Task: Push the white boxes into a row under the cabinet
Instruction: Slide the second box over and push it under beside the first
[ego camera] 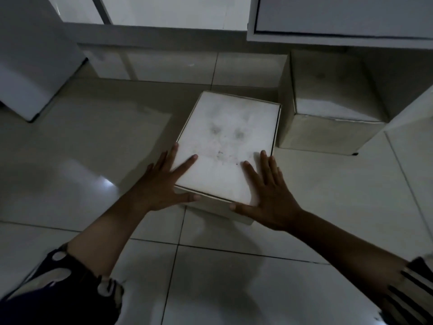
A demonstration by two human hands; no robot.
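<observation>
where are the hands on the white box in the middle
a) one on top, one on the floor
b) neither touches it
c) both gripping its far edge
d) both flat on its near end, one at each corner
d: the left hand and right hand lie open with fingers spread at the two near corners of the white box, which stands on the tiled floor beside another box already under the cabinet.

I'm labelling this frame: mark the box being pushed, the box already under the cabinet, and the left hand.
pushed box (228, 146), head view, lid centre
tucked box (328, 90), head view, top face
left hand (164, 181), head view, back of hand
</observation>
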